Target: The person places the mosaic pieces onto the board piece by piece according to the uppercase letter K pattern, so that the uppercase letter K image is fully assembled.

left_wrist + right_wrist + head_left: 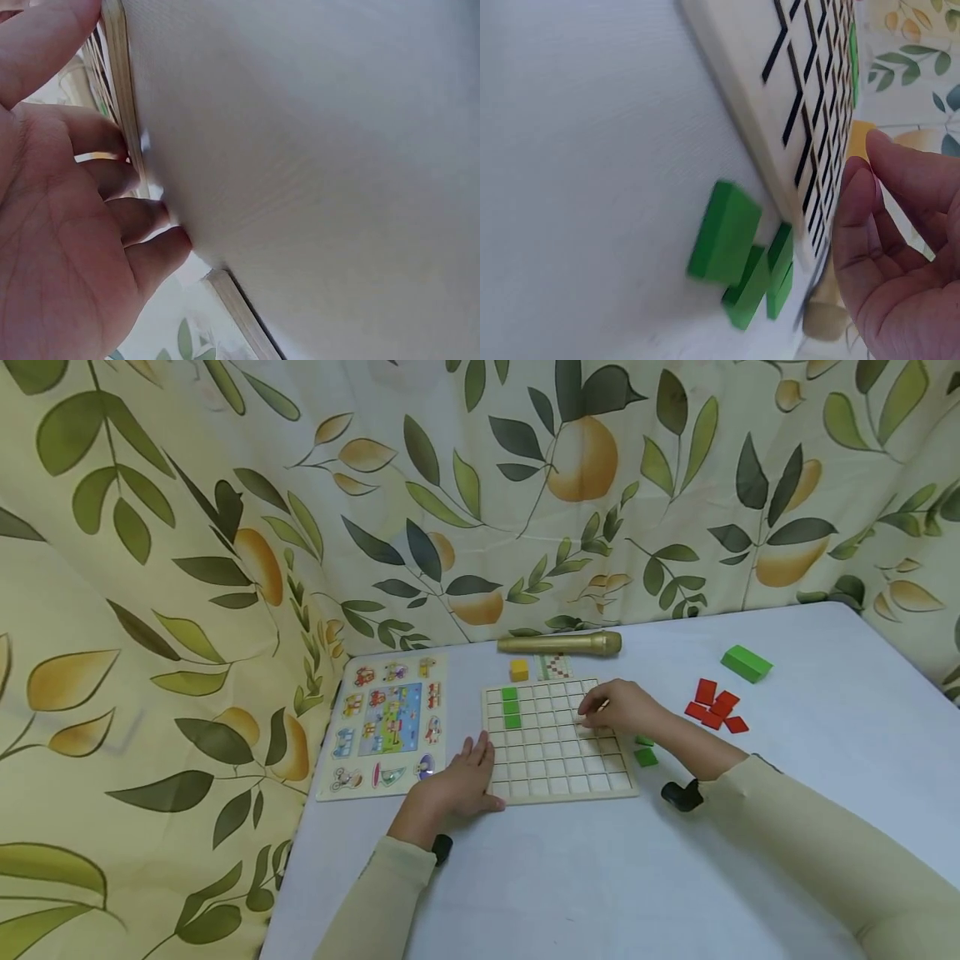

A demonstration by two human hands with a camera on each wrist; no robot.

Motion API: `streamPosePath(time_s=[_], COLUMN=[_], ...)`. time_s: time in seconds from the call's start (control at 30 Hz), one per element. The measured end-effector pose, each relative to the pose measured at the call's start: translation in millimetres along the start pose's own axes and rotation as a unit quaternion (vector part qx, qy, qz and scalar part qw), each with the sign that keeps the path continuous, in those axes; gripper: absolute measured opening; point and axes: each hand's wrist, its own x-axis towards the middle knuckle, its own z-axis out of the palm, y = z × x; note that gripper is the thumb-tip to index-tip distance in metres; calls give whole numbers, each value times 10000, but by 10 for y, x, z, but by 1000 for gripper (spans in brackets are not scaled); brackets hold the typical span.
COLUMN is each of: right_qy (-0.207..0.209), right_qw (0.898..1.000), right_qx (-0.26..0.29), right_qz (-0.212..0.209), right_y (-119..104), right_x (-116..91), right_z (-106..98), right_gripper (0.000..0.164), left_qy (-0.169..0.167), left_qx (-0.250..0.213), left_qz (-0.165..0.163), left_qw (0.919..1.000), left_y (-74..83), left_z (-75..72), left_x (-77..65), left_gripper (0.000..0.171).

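A white grid board (pixel 562 768) with a pale wooden frame lies on the table, with a short column of green tiles (pixel 512 707) near its upper left. My left hand (pixel 461 781) rests at the board's left edge, thumb by the near corner. In the left wrist view its fingers (pixel 112 176) touch the wooden edge. Over the board's right side, my right hand (pixel 618 706) has thumb and index fingertips close together; no object shows clearly between them. Loose green tiles (pixel 727 236) lie beside the board's right edge, partly under the right wrist in the head view.
A picture puzzle board (pixel 333 714) lies on the left. Behind the grid board are a yellow cube (pixel 519 670), a small patterned card (pixel 553 667) and a gold microphone-shaped object (pixel 558 644). Several red tiles (pixel 716 706) and a green block (pixel 746 663) lie at right.
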Motion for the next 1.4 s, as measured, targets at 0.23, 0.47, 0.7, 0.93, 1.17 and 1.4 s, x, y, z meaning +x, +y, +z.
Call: streamPosePath(time_s=[0.23,0.47,0.7,0.93,1.17,1.4], right_qy=[-100,-126,31,94,44,200], right_qw=[9991,9986,9990,9988,9982,9986], right_qx=[114,168,58,64,-52,-186], right_qz=[391,488,441,487,592,447], right_y=[161,294,389,475,506,484], right_x=[-237,-472,-663,-734,-739,-749], right_z=[-68,-82,-88,-54,-28,-11], right_gripper=[18,22,25,26,24,20], left_qy=[-22,10,26,41,23,23], left_qx=[-124,-169,-239,-214,-222,-197], left_qz=[-69,7,64,73,118,69], left_qw=[9999,9999,9997,9997,9997,9998], left_y=[13,26,-2,9,18,23], left_z=[5,-28,-18,-10,-25,-33], left_x=[6,-32,-27,-17,-29,-30], left_gripper=[100,99,99,99,99,100])
